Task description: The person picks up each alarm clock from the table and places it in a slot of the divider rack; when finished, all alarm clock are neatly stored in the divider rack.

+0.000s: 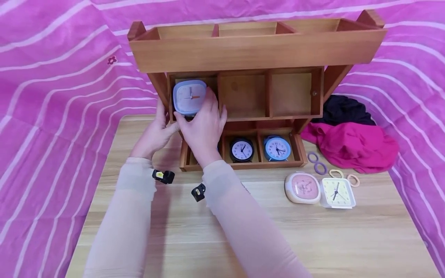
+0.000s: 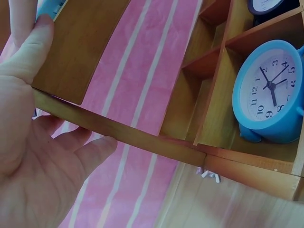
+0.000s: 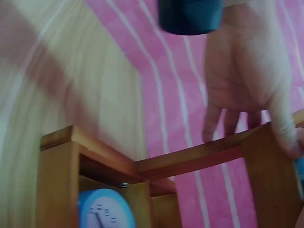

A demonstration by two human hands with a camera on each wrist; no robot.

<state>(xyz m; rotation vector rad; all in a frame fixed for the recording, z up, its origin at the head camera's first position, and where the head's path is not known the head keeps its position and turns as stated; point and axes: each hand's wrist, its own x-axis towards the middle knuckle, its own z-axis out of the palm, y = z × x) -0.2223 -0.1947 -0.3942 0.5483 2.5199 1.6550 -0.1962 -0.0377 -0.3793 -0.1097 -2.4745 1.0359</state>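
My right hand (image 1: 205,127) holds a rounded-square light blue alarm clock (image 1: 189,96), thumb at its lower left and fingers along its right side. The clock is in the left compartment of the middle tier of a wooden shelf (image 1: 253,52). My left hand (image 1: 153,135) grips the shelf's left side. In the left wrist view its fingers touch the upright (image 2: 142,137), while its thumb lies by the clock's blue edge (image 2: 51,7). Below, a round blue alarm clock (image 2: 273,90) stands in the bottom tier, mostly hidden by my right arm in the head view.
A black clock (image 1: 242,150) and another blue clock (image 1: 277,149) stand in the bottom tier. On the table's right lie a pink clock (image 1: 303,188), a pale yellow clock (image 1: 337,193), several rings (image 1: 320,168), and pink (image 1: 358,146) and black cloth (image 1: 347,110).
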